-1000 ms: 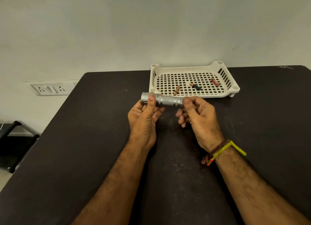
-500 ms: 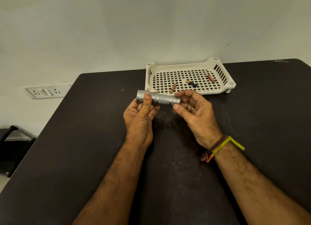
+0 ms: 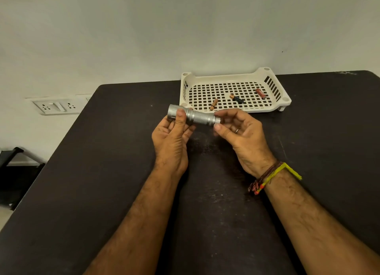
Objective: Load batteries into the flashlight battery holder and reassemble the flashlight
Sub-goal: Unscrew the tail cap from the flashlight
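Flashlight (image 3: 194,116) held level above the black worktop (image 3: 102,172), just in front of the tray (image 3: 234,77). Left hand (image 3: 171,140) grips the head end, thumb across the barrel. Right hand (image 3: 241,133) pinches the tail cap, thumb and fingers curled on it. No brand readable on the knurled silver body. Three batteries lie well apart in the tray: copper one (image 3: 213,104) near the front edge, black-copper one (image 3: 236,99) mid, red one (image 3: 261,93) right; labels too small to read. Tray sits at the far worktop edge against the wall. Bare worktop left, right and near side of the hands. Socket plate (image 3: 56,106) on the wall, left.
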